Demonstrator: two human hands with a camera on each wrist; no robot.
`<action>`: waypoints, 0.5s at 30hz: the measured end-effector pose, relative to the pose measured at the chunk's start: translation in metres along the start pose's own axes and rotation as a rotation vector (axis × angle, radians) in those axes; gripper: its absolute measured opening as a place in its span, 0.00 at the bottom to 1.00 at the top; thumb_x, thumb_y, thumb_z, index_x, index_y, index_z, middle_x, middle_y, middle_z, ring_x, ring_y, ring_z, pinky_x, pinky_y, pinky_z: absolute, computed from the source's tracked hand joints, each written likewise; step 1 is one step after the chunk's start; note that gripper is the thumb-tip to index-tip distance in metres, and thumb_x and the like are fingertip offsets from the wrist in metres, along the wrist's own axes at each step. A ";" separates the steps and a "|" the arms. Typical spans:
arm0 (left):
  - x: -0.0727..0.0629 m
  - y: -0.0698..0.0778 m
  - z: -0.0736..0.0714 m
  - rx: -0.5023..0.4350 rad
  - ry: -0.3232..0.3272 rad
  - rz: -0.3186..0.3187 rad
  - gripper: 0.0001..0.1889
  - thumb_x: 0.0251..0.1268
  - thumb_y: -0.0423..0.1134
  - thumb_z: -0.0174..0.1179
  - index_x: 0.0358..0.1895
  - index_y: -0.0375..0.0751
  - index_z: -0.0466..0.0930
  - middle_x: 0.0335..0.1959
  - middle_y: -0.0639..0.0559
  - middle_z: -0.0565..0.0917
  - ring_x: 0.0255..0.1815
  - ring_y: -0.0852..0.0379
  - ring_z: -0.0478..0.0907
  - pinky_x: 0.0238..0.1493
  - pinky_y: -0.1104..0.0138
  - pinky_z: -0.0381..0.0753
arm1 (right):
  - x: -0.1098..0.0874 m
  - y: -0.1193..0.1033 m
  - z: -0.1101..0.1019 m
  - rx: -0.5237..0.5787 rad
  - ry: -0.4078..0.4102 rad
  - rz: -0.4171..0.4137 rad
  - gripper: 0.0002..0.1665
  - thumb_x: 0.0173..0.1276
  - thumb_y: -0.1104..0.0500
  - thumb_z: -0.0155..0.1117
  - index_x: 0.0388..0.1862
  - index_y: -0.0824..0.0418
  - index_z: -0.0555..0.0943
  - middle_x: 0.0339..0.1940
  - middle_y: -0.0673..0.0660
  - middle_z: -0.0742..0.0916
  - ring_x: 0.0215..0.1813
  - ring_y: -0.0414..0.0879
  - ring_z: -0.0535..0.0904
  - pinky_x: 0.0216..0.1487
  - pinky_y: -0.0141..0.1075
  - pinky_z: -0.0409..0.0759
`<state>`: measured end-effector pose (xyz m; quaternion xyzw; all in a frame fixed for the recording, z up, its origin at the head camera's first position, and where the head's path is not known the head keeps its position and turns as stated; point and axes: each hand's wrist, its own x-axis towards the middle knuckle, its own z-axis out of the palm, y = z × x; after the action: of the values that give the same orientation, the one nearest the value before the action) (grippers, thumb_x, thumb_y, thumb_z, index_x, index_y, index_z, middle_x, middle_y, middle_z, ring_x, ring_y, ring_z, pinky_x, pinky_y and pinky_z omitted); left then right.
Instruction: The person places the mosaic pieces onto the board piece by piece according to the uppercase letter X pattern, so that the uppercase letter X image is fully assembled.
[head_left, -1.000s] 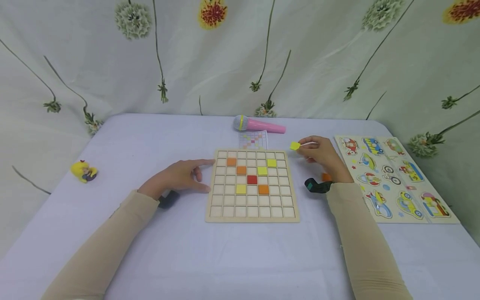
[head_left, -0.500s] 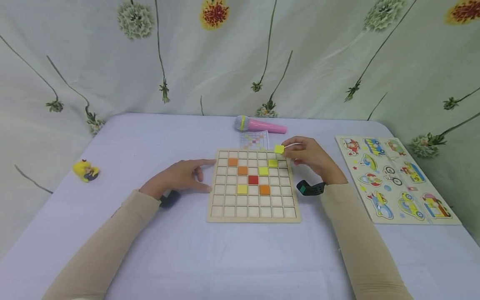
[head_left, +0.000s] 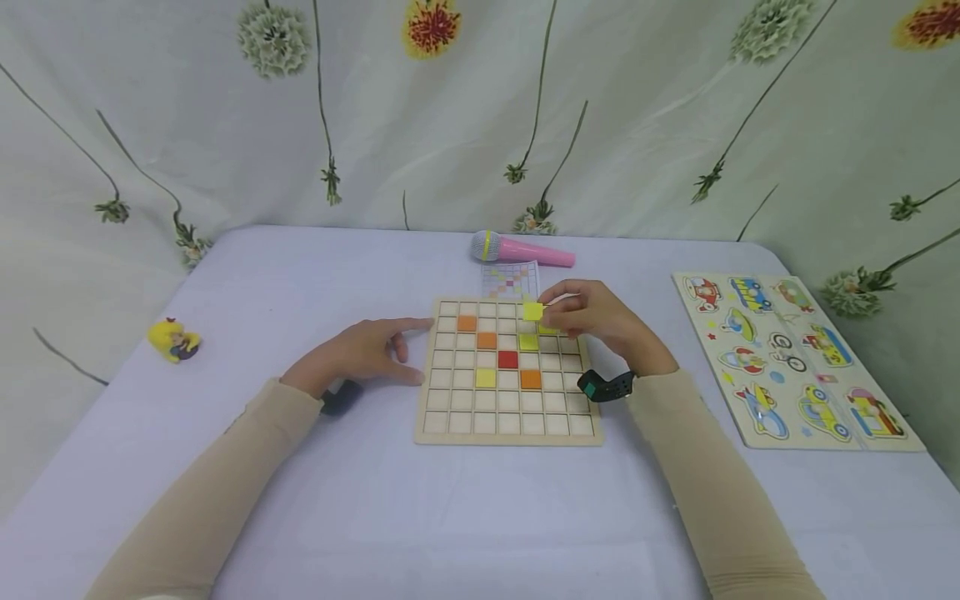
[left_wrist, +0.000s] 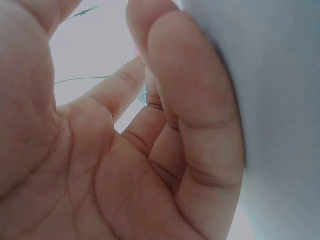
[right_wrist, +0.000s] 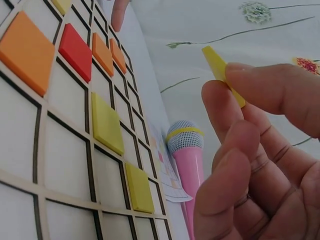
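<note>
A wooden grid board [head_left: 510,439] lies flat on the table, with orange, yellow and red square tiles in some cells. Thumb and index fingertip of my left hand [head_left: 363,354] rest at the board's left edge. Between thumb and finger, my right hand [head_left: 603,321] pinches a yellow tile [head_left: 532,311] above the board's far rows. The right wrist view shows that tile tilted and apart from the grid. A second yellow tile [head_left: 549,328] is partly hidden by the right hand. The red tile [head_left: 507,359] sits near the middle.
Behind the board lie a printed grid card [head_left: 498,282] and a pink toy microphone [head_left: 534,252]. A picture puzzle board [head_left: 787,375] with vehicles is at the right. Far left is a small yellow-haired figure [head_left: 172,340]. A flowered cloth hangs behind the table.
My right hand has carried the yellow tile leftward from beside the board to over its far rows. The left hand stays in place. An orange tile seen near the right wrist is now hidden.
</note>
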<state>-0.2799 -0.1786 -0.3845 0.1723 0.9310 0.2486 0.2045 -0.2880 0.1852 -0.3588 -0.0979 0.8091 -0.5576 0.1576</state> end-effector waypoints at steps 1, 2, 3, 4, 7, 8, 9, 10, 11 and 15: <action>0.000 0.000 0.000 0.002 0.000 -0.001 0.48 0.64 0.49 0.79 0.86 0.48 0.65 0.43 0.49 0.81 0.35 0.53 0.73 0.41 0.61 0.73 | 0.000 -0.001 0.002 -0.003 -0.006 -0.002 0.18 0.74 0.65 0.70 0.58 0.70 0.80 0.34 0.49 0.91 0.33 0.46 0.77 0.38 0.34 0.78; 0.000 0.000 0.000 0.004 0.000 -0.003 0.48 0.64 0.49 0.79 0.86 0.48 0.65 0.43 0.49 0.81 0.35 0.53 0.73 0.41 0.61 0.73 | 0.000 -0.001 0.004 -0.005 -0.013 -0.003 0.18 0.74 0.64 0.71 0.58 0.70 0.80 0.34 0.50 0.91 0.33 0.47 0.78 0.38 0.34 0.78; 0.000 0.000 0.000 0.004 0.000 -0.004 0.49 0.64 0.49 0.79 0.85 0.48 0.65 0.43 0.49 0.81 0.35 0.53 0.73 0.41 0.61 0.73 | 0.000 -0.002 0.005 -0.007 -0.018 -0.002 0.18 0.74 0.64 0.71 0.58 0.70 0.81 0.35 0.50 0.91 0.34 0.47 0.78 0.37 0.34 0.78; 0.000 0.000 0.000 0.004 0.000 -0.004 0.49 0.64 0.49 0.79 0.85 0.48 0.65 0.43 0.49 0.81 0.35 0.53 0.73 0.41 0.61 0.73 | 0.000 -0.003 0.007 -0.012 -0.023 0.000 0.18 0.73 0.64 0.72 0.58 0.70 0.81 0.35 0.50 0.91 0.34 0.48 0.78 0.38 0.34 0.78; 0.000 0.001 0.000 0.005 0.002 -0.002 0.49 0.64 0.49 0.79 0.85 0.48 0.65 0.43 0.49 0.81 0.35 0.53 0.73 0.41 0.61 0.73 | 0.001 -0.005 0.012 -0.007 -0.045 -0.005 0.16 0.72 0.65 0.73 0.55 0.68 0.82 0.34 0.51 0.91 0.33 0.48 0.78 0.36 0.34 0.77; 0.000 0.001 0.000 0.005 0.003 0.000 0.48 0.64 0.49 0.79 0.85 0.48 0.65 0.42 0.49 0.81 0.35 0.53 0.73 0.41 0.61 0.73 | 0.001 -0.006 0.014 -0.001 -0.054 -0.007 0.15 0.72 0.65 0.73 0.54 0.68 0.82 0.33 0.51 0.91 0.33 0.47 0.77 0.36 0.34 0.76; -0.001 0.001 0.000 0.005 0.003 0.002 0.48 0.64 0.48 0.79 0.85 0.48 0.65 0.42 0.49 0.81 0.35 0.53 0.73 0.41 0.61 0.73 | 0.001 -0.006 0.015 0.002 -0.064 -0.011 0.14 0.71 0.65 0.73 0.53 0.67 0.83 0.33 0.51 0.91 0.33 0.47 0.77 0.36 0.35 0.76; -0.001 0.001 0.000 0.006 0.004 0.004 0.48 0.64 0.48 0.79 0.85 0.48 0.65 0.42 0.49 0.81 0.35 0.53 0.73 0.41 0.61 0.73 | 0.001 -0.007 0.017 0.005 -0.077 -0.019 0.13 0.71 0.66 0.72 0.52 0.67 0.83 0.32 0.51 0.91 0.32 0.46 0.76 0.35 0.35 0.76; -0.001 0.001 0.000 0.006 0.004 0.005 0.48 0.64 0.48 0.79 0.85 0.48 0.65 0.42 0.50 0.81 0.35 0.53 0.73 0.41 0.61 0.73 | 0.001 -0.007 0.019 0.011 -0.090 -0.024 0.13 0.71 0.66 0.72 0.52 0.67 0.83 0.31 0.50 0.91 0.31 0.45 0.76 0.34 0.35 0.75; -0.001 0.000 0.000 0.002 0.005 0.008 0.48 0.64 0.48 0.79 0.85 0.48 0.65 0.42 0.49 0.81 0.35 0.53 0.73 0.41 0.61 0.73 | 0.000 -0.009 0.025 0.003 -0.124 -0.031 0.12 0.71 0.68 0.72 0.52 0.67 0.84 0.31 0.51 0.91 0.32 0.45 0.76 0.34 0.34 0.74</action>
<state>-0.2794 -0.1787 -0.3842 0.1756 0.9310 0.2489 0.2011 -0.2786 0.1600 -0.3589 -0.1444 0.7953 -0.5542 0.1988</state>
